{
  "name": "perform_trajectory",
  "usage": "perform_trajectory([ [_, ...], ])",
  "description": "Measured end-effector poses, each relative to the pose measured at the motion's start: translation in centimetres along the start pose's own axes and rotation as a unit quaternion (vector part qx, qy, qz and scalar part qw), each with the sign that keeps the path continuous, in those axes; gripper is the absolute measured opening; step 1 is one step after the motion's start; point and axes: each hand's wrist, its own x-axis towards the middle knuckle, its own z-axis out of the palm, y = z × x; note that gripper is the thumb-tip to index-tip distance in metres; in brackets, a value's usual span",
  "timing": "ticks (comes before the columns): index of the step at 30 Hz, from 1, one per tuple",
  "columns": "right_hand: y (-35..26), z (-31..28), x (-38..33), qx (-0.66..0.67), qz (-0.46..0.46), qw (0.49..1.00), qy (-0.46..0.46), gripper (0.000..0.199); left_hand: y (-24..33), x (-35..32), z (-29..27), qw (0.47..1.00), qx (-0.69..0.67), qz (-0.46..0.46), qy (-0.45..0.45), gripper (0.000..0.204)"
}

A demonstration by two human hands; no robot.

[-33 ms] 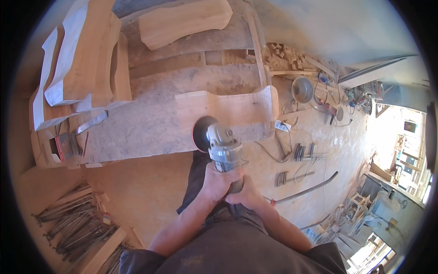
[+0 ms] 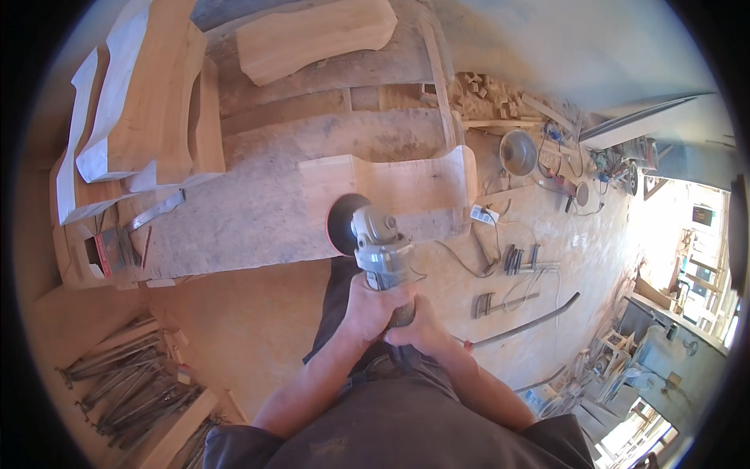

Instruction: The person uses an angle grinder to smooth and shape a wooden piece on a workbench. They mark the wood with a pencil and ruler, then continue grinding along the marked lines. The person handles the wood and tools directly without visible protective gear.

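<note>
Both my hands grip a grey angle grinder (image 2: 380,252) in front of my body. My left hand (image 2: 366,309) wraps its rear body from the left, and my right hand (image 2: 422,328) closes over it from the right. The grinder's dark round disc (image 2: 346,224) sits at the near left corner of a pale wooden board with a wavy cut edge (image 2: 398,186). That board lies on a dusty workbench (image 2: 250,215).
Cut wooden boards (image 2: 148,102) are stacked at the bench's left, with another curved piece (image 2: 312,35) at the back. On the sawdust floor to the right lie clamps (image 2: 516,258), a long metal bar (image 2: 531,323), cables and a power strip (image 2: 484,213). Metal rods (image 2: 133,383) are piled at lower left.
</note>
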Motion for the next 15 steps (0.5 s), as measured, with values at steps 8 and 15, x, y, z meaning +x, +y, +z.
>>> perform_trajectory([
  [8,-1.1,1.2,-1.6,0.035,0.01,0.999,0.004,0.069,-0.3,-1.1,0.2,0.999,0.032,0.012,0.027,0.021],
  [15,-3.4,1.3,1.1,0.008,0.022,1.0,0.002,0.07,3.6,0.5,0.3,0.999,0.044,0.006,0.025,0.017],
])
